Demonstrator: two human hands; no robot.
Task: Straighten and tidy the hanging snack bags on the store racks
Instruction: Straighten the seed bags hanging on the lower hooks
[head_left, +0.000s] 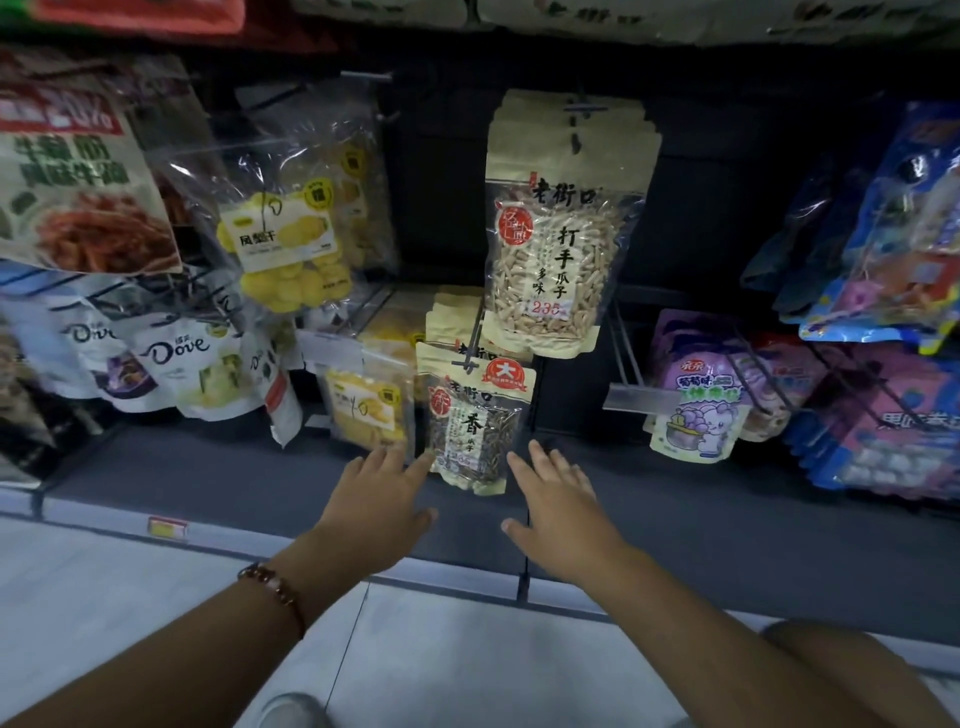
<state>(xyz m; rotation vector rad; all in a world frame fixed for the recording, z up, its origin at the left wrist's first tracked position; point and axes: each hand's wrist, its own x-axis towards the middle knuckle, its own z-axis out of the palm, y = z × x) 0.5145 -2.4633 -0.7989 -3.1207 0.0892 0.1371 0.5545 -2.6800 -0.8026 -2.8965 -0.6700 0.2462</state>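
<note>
A: Hands?

B: Both reach forward toward the low hooks, palms down, fingers straight and spread. Left hand (375, 501) sits just left of the dark sunflower seed bag (474, 421); its index fingertip (427, 458) meets the bag's lower left edge, or lies just at it, hard to tell. Beaded bracelet (276, 592) on that wrist. Right hand (558, 506) is just right of the same bag, fingertips near its lower right corner, apart from it as far as I can see. Neither hand grasps anything; both are released and flat.

A: The bag itself?

B: Hangs on a wire hook (470, 345) at the near front of a row of kraft-topped bags, tilted slightly, bottom swung right. Red seal at the top right of it.

A: Above it?

B: A larger pale seed bag (556, 260), front of a stack on a higher hook, hanging fairly straight.

A: Left side?

B: Clear bags of yellow dried fruit (288, 244) up high, tilted; a smaller yellow packet (371, 410) just left of the dark seed bag. Further left, white Dove pouches (182, 364), and a beef snack bag (78, 187) above them.

A: Right side?

B: Purple grape candy bag (696, 410) on a hook with a clear label strip (631, 400); blue and pink packs (893, 234) at the far right, blurred.

A: Below?

B: Dark base shelf (727, 519), then pale floor tiles (467, 665).
</note>
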